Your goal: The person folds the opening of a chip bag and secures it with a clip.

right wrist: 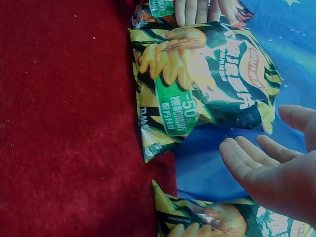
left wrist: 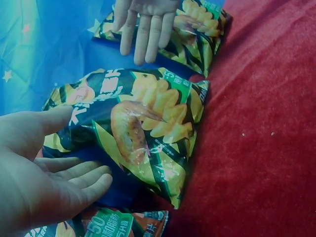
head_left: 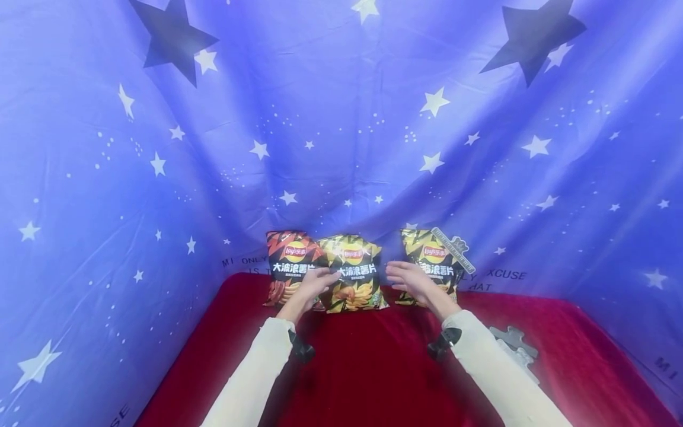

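Note:
Three Lay's chip bags stand in a row at the back of the red cloth. The red bag [head_left: 283, 252] is on the left, one yellow-and-black bag [head_left: 353, 284] in the middle, another yellow-and-black bag [head_left: 416, 240] on the right. My left hand [head_left: 308, 290] overlaps the red bag in the head view, its extended fingers beside the middle bag's left side. Between the two yellow bags is my right hand [right wrist: 276, 163], palm facing the middle bag, fingers fairly straight and holding nothing. It covers part of the right bag in the head view.
A ruler-like strip with a cutout shape [head_left: 453, 250] overlaps the right bag's upper edge. Grey jigsaw-shaped pieces [head_left: 514, 344] lie on the red cloth [head_left: 368, 367] beyond my right sleeve. Blue star-printed fabric [head_left: 341, 154] hangs behind and at both sides.

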Action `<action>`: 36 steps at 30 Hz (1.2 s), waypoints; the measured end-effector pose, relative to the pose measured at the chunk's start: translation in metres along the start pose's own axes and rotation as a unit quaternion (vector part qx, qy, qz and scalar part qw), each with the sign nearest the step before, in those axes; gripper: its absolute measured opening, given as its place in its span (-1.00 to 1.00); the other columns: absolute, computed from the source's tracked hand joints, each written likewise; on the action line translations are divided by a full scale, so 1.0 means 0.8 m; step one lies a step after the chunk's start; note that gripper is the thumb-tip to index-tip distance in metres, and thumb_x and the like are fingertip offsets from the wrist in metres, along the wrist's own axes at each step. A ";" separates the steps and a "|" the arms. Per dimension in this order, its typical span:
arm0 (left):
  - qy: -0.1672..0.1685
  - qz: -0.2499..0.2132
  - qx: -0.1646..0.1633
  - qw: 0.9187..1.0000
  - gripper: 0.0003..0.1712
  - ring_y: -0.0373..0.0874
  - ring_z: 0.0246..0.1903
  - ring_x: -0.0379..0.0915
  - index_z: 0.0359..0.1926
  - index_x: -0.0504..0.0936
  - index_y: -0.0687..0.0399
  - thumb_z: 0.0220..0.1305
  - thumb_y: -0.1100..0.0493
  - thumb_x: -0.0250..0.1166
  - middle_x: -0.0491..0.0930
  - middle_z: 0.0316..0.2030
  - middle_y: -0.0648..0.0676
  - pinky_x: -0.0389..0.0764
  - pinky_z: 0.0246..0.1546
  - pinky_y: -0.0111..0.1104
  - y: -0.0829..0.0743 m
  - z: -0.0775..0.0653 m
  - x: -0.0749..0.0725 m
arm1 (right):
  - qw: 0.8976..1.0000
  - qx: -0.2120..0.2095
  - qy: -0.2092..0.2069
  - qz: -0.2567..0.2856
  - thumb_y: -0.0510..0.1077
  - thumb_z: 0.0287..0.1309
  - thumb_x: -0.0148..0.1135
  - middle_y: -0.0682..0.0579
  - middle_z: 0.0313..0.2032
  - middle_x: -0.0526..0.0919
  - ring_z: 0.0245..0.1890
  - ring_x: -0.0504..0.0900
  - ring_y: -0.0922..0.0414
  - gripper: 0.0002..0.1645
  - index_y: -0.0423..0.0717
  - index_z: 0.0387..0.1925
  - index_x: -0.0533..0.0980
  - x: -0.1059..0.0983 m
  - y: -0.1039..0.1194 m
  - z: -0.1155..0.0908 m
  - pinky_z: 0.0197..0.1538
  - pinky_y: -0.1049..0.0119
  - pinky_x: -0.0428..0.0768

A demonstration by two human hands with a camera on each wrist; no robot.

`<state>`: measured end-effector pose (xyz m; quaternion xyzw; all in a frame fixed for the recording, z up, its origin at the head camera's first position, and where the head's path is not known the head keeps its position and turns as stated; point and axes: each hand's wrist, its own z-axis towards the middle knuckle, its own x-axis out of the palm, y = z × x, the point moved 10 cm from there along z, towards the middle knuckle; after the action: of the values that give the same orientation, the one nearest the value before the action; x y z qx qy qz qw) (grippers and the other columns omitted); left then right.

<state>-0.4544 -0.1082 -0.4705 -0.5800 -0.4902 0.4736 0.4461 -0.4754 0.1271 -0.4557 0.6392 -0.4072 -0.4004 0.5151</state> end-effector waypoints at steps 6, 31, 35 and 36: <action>0.011 0.005 -0.005 1.000 -0.24 0.36 0.37 0.34 0.43 0.29 0.41 0.43 0.02 0.29 0.36 0.40 0.40 0.37 0.43 0.05 0.007 0.001 0.001 | 1.000 0.016 -0.008 0.000 -0.17 0.54 -0.02 -0.48 0.47 0.15 0.47 0.23 -0.37 -0.29 -0.44 0.51 0.03 0.008 -0.013 0.009 0.49 -0.15 0.31; 0.016 0.008 0.004 1.000 -0.26 0.40 0.32 0.38 0.44 0.25 0.46 0.49 0.03 0.21 0.41 0.34 0.45 0.34 0.43 0.10 0.010 0.006 0.015 | 0.998 0.054 0.005 -0.033 -0.07 0.55 -0.01 -0.46 0.48 0.15 0.47 0.23 -0.39 -0.26 -0.41 0.51 0.05 0.021 -0.038 0.022 0.50 -0.18 0.29; 0.010 0.010 0.007 1.000 -0.27 0.38 0.32 0.39 0.43 0.27 0.45 0.48 0.02 0.21 0.42 0.33 0.45 0.38 0.41 0.09 0.012 0.007 0.015 | 0.998 0.056 0.010 -0.031 -0.07 0.56 -0.03 -0.48 0.47 0.15 0.47 0.22 -0.39 -0.28 -0.42 0.50 0.07 0.024 -0.041 0.023 0.50 -0.18 0.29; 0.008 0.008 0.006 1.000 -0.26 0.37 0.32 0.39 0.44 0.26 0.44 0.48 0.02 0.21 0.42 0.34 0.45 0.38 0.41 0.09 0.012 0.007 0.015 | 0.998 0.057 0.012 -0.031 -0.07 0.56 -0.03 -0.48 0.48 0.15 0.47 0.22 -0.39 -0.28 -0.42 0.51 0.06 0.025 -0.042 0.023 0.50 -0.17 0.29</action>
<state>-0.4574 -0.0974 -0.4824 -0.5848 -0.4789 0.4758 0.4497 -0.4822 0.1072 -0.4936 0.6843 -0.4038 -0.3846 0.4698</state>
